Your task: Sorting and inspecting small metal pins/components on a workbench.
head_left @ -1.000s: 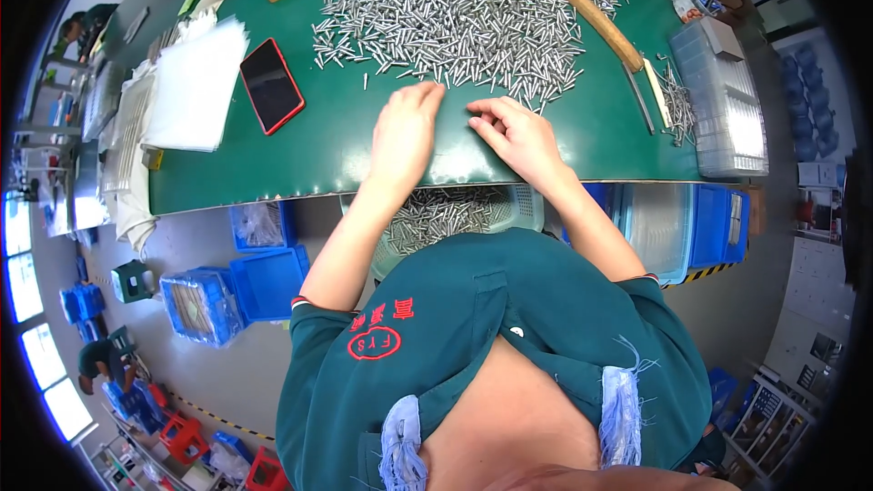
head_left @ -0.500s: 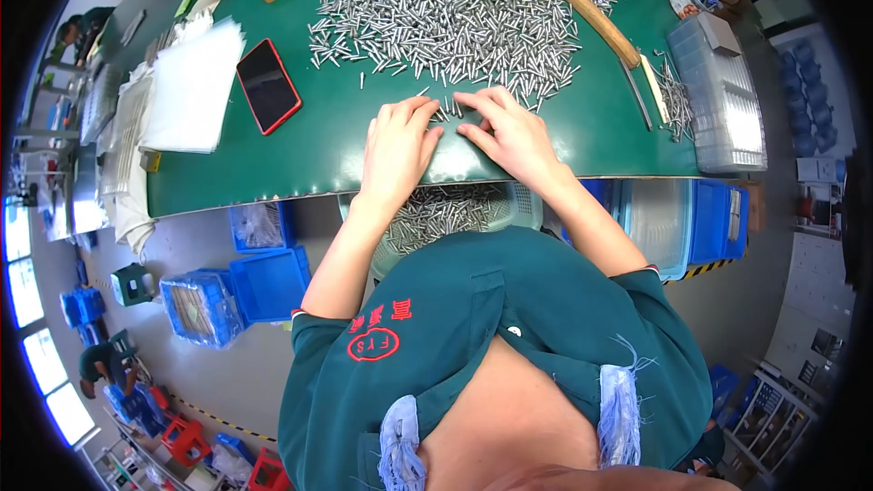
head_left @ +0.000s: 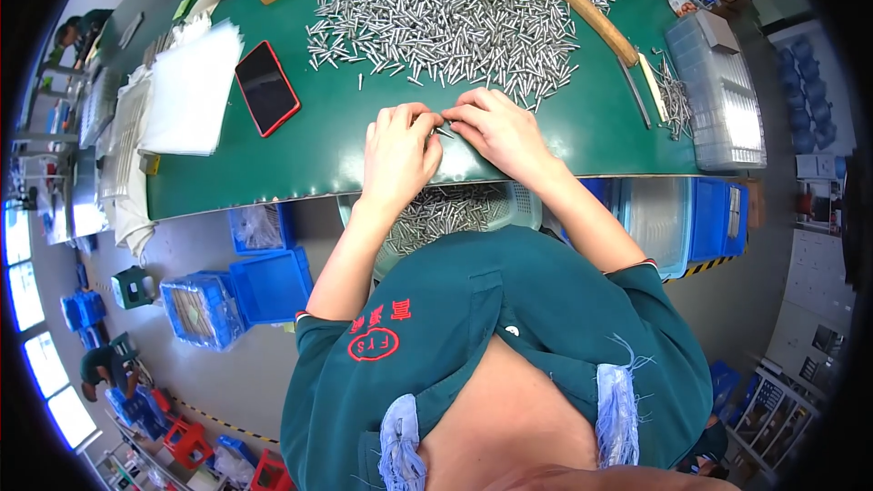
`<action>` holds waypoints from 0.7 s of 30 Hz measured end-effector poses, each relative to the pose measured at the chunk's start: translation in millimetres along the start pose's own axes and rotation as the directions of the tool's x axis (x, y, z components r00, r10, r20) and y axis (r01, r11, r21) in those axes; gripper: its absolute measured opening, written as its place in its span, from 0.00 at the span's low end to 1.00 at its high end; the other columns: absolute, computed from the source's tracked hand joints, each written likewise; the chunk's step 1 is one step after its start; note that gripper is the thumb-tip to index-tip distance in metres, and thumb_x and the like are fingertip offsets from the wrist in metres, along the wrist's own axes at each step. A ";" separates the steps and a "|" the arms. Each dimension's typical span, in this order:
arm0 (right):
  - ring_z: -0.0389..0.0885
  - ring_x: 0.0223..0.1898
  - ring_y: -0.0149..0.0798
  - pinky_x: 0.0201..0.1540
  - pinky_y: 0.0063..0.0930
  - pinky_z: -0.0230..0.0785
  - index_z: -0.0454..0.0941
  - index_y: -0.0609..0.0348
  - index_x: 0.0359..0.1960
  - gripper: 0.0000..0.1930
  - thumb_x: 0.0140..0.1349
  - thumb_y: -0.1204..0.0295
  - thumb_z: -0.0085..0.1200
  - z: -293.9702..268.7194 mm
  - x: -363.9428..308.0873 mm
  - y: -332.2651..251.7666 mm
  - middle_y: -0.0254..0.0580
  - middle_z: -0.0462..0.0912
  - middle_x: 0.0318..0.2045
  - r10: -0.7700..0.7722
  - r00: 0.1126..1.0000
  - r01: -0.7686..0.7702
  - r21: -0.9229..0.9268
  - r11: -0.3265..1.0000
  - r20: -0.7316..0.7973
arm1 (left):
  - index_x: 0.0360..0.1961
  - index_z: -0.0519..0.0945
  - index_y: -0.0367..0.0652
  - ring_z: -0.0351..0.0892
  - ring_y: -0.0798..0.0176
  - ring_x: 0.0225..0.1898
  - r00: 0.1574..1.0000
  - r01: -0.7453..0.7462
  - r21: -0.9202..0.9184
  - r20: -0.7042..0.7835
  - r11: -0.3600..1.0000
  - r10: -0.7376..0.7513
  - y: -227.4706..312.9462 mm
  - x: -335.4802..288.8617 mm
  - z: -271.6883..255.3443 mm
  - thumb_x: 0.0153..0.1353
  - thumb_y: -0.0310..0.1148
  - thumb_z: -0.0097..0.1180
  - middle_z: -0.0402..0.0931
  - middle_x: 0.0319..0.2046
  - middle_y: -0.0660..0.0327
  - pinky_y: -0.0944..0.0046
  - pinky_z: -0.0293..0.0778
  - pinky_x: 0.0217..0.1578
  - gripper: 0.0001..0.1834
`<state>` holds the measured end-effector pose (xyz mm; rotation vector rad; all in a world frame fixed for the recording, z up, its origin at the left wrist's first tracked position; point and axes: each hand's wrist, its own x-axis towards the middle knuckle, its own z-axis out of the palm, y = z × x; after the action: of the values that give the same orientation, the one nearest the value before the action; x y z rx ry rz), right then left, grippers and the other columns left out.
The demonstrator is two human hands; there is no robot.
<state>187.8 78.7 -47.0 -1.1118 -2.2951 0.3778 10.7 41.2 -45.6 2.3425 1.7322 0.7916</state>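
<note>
A large heap of small silver metal pins (head_left: 446,18) covers the far middle of the green table (head_left: 336,155). Close to the near edge, my left hand (head_left: 397,147) has its fingers curled together, and a few pins (head_left: 444,132) stick out at its fingertips. Facing it, my right hand (head_left: 500,135) is closed in a pinch at the same pins, its fingertips nearly meeting those of the left. The ends of the pins are partly hidden by my fingers.
Wooden strips (head_left: 596,23) border the heap. A red-edged phone (head_left: 266,88) and white sheets (head_left: 193,91) lie left. Clear plastic boxes (head_left: 718,100) stand right, near loose longer pins (head_left: 673,100). Below the table edge is a pale green basket (head_left: 523,209) of pins.
My hands have drawn closer together, and my fingers have closed around the few pins that lay between them. The heap looks the same.
</note>
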 end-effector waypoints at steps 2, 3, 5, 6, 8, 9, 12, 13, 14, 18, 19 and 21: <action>0.77 0.38 0.37 0.39 0.30 0.73 0.80 0.51 0.37 0.08 0.56 0.69 0.57 1.4 -2.2 4.0 0.31 0.77 0.36 0.014 1.000 -0.014 0.002 1.000 -0.005 | 0.37 0.79 0.47 0.70 0.57 0.43 1.000 -0.005 -0.007 -0.009 1.000 0.005 0.7 -2.4 -1.4 0.52 0.33 0.59 0.73 0.39 0.64 0.58 0.65 0.43 0.10; 0.77 0.38 0.37 0.39 0.30 0.73 0.80 0.51 0.37 0.08 0.56 0.69 0.57 0.4 -3.8 4.8 0.31 0.77 0.36 0.012 1.000 -0.012 0.004 1.000 -0.004 | 0.36 0.79 0.47 0.70 0.58 0.43 1.000 -0.009 -0.013 -0.017 1.000 0.009 0.8 -3.7 -2.0 0.52 0.33 0.59 0.73 0.39 0.64 0.57 0.65 0.42 0.09; 0.77 0.38 0.38 0.39 0.30 0.72 0.79 0.51 0.37 0.08 0.55 0.70 0.58 -3.4 -8.7 5.8 0.32 0.77 0.35 0.001 1.000 0.000 0.012 1.000 -0.010 | 0.35 0.79 0.47 0.70 0.58 0.43 1.000 0.002 -0.007 -0.027 1.000 -0.002 0.8 -5.4 -0.5 0.51 0.33 0.60 0.73 0.39 0.64 0.58 0.65 0.42 0.09; 0.77 0.38 0.38 0.39 0.30 0.72 0.79 0.51 0.37 0.08 0.55 0.70 0.58 -5.4 -11.7 5.1 0.32 0.77 0.35 0.000 1.000 0.000 0.012 1.000 -0.009 | 0.35 0.79 0.47 0.70 0.58 0.43 0.999 0.011 -0.002 -0.036 1.000 -0.011 0.7 -6.0 0.4 0.51 0.34 0.60 0.73 0.39 0.65 0.58 0.65 0.42 0.09; 0.77 0.38 0.38 0.39 0.30 0.72 0.79 0.51 0.37 0.08 0.55 0.70 0.57 -9.4 -18.8 1.8 0.33 0.77 0.35 0.040 0.999 -0.040 0.003 0.999 0.035 | 0.35 0.79 0.47 0.70 0.58 0.43 0.999 0.005 0.002 -0.046 1.000 -0.005 0.3 -6.9 2.1 0.51 0.34 0.61 0.73 0.39 0.65 0.58 0.65 0.42 0.09; 0.77 0.38 0.38 0.39 0.30 0.72 0.79 0.51 0.37 0.08 0.55 0.70 0.57 -10.9 -21.4 -0.7 0.33 0.77 0.35 0.042 0.999 -0.042 0.001 0.999 0.034 | 0.36 0.79 0.47 0.70 0.58 0.43 0.998 -0.002 0.006 -0.057 1.000 0.002 0.5 -6.9 2.7 0.51 0.34 0.61 0.73 0.39 0.65 0.58 0.65 0.42 0.10; 0.77 0.38 0.39 0.39 0.31 0.72 0.79 0.51 0.39 0.10 0.56 0.68 0.58 -10.4 -26.5 -5.8 0.34 0.76 0.36 0.012 0.998 -0.016 0.060 0.998 0.069 | 0.38 0.78 0.47 0.70 0.57 0.44 1.000 0.018 -0.046 -0.020 0.999 -0.019 3.0 -10.2 -1.9 0.51 0.34 0.61 0.73 0.40 0.64 0.58 0.65 0.42 0.12; 0.77 0.38 0.39 0.39 0.31 0.72 0.79 0.51 0.39 0.10 0.56 0.68 0.58 -9.3 -25.3 -8.1 0.34 0.76 0.36 0.013 0.998 -0.017 0.060 0.998 0.069 | 0.38 0.78 0.47 0.70 0.57 0.44 1.000 0.018 -0.047 -0.019 0.999 -0.019 4.5 -11.8 -4.3 0.51 0.34 0.61 0.73 0.40 0.64 0.58 0.65 0.42 0.12; 0.77 0.38 0.39 0.39 0.31 0.72 0.78 0.50 0.40 0.11 0.55 0.67 0.58 -8.3 -23.2 -11.4 0.33 0.76 0.37 0.027 0.998 -0.031 0.064 0.997 0.061 | 0.39 0.78 0.46 0.70 0.57 0.45 0.999 0.034 -0.052 -0.031 0.998 -0.035 6.1 -13.3 -7.1 0.52 0.34 0.61 0.73 0.41 0.63 0.58 0.65 0.44 0.13; 0.76 0.40 0.37 0.38 0.31 0.72 0.78 0.48 0.42 0.14 0.54 0.64 0.60 -6.0 -15.0 -19.1 0.32 0.74 0.38 0.004 0.998 -0.004 0.002 1.000 0.057 | 0.41 0.78 0.45 0.70 0.55 0.46 0.998 0.063 -0.007 0.007 0.998 -0.063 4.1 -15.7 -12.6 0.52 0.33 0.61 0.73 0.43 0.61 0.58 0.66 0.46 0.14; 0.76 0.40 0.37 0.38 0.31 0.72 0.78 0.48 0.42 0.14 0.54 0.64 0.60 -5.2 -14.4 -19.8 0.32 0.74 0.38 0.003 0.998 -0.003 0.003 1.000 0.056 | 0.41 0.78 0.45 0.70 0.55 0.46 0.998 0.064 -0.005 0.007 0.998 -0.064 3.3 -16.1 -13.2 0.52 0.33 0.61 0.73 0.43 0.61 0.58 0.66 0.46 0.14; 0.75 0.41 0.36 0.38 0.30 0.72 0.78 0.48 0.40 0.12 0.54 0.64 0.60 -3.4 -13.8 -20.5 0.31 0.74 0.38 -0.010 0.998 0.011 -0.021 1.000 0.061 | 0.40 0.78 0.45 0.70 0.56 0.46 0.997 0.062 -0.020 0.046 0.998 -0.061 1.4 -17.3 -13.4 0.53 0.31 0.60 0.73 0.43 0.61 0.58 0.66 0.46 0.12</action>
<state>183.7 55.3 -39.5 -1.1124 -2.3622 0.3890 2.0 22.1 -39.3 2.2643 1.7592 0.7375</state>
